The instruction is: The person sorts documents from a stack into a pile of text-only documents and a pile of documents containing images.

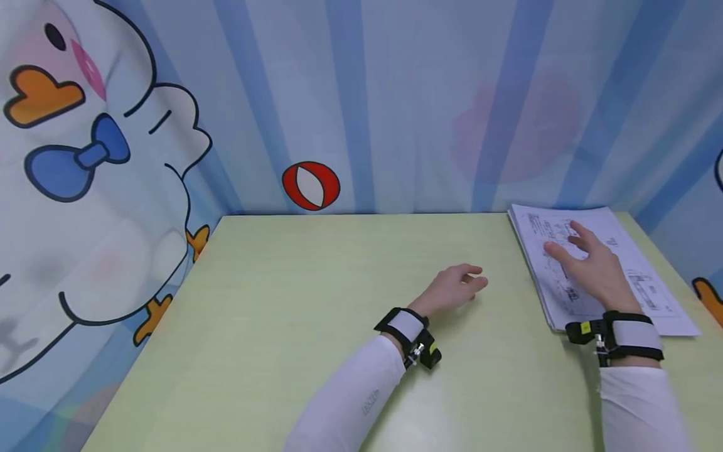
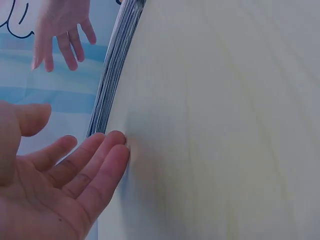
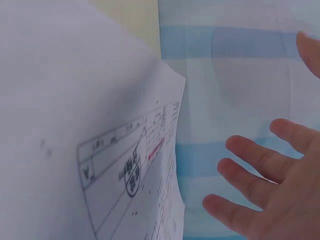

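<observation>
A thick stack of printed paper sheets lies at the right end of the table, its layered edge showing in the left wrist view. Over the stack, my right hand has its fingers spread and holds nothing. The right wrist view shows the top sheet with a printed table, a round stamp and handwriting; the spread fingers are apart from it. My left hand is left of the stack, low over the table, palm turned toward the paper, fingers loosely bent and nothing in them.
The pale wooden table reaches back to a blue striped curtain. Printed on the curtain are a red and white ball and a large white duck at the left. Each wrist wears a strapped camera.
</observation>
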Tool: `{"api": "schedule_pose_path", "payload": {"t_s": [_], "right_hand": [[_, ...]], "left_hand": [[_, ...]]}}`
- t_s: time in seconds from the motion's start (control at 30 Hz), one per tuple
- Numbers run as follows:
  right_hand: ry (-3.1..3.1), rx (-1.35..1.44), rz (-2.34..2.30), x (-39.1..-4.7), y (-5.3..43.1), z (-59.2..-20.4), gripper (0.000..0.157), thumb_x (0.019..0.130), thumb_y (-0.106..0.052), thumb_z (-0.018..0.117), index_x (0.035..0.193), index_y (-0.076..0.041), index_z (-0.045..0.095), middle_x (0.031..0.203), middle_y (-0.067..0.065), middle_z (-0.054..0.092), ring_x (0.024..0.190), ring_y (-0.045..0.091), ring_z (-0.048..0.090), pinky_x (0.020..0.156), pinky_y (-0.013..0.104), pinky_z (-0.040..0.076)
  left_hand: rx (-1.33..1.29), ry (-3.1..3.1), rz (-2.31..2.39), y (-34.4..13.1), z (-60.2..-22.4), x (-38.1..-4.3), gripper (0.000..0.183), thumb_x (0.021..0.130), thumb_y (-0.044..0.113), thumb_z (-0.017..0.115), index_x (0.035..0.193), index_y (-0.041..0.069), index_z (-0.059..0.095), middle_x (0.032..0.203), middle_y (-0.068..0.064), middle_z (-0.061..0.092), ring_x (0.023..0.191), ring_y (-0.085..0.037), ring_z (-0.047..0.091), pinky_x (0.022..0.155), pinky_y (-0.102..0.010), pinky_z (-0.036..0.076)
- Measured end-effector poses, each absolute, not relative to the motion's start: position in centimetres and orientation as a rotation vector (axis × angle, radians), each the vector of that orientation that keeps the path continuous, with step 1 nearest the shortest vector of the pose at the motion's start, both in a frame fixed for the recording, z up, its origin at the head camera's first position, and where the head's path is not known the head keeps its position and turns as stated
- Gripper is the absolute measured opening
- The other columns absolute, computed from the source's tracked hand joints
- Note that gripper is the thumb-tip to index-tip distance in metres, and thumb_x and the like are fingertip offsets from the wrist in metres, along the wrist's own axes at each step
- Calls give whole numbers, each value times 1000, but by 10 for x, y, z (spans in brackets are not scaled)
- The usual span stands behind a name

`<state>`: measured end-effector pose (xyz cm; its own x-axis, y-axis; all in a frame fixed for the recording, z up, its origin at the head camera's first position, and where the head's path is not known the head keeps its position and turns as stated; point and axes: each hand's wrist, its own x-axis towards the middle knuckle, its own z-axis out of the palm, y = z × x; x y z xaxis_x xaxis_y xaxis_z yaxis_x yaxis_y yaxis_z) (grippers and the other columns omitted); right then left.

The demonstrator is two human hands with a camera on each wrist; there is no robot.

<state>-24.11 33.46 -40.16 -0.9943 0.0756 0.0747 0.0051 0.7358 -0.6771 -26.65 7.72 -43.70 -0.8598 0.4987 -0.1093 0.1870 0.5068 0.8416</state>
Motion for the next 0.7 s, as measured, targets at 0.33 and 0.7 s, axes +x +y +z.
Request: {"api": "schedule_pose_path", "payload": {"t_s": [0.33, 0.7], "right_hand": [[-2913, -240, 1134, -237, 372, -411, 89, 89, -63, 36, 150, -11, -2, 150, 37, 3, 131, 61, 5, 90, 77, 16], [-3038, -380, 1006, -236, 403, -425, 99, 88, -65, 35, 145, 7, 1, 141, 49, 4, 127, 65, 2, 93, 77, 12]], "left_hand": [[483, 2427, 1368, 107, -442, -258, 39, 94, 32, 52, 130, 18, 55, 112, -3, 69, 89, -10, 66, 80, -25, 52], [258, 2212, 1617, 144, -448, -244, 31, 93, 25, 55, 122, 16, 62, 92, 0, 70, 69, -8, 61, 68, -22, 50]]}}
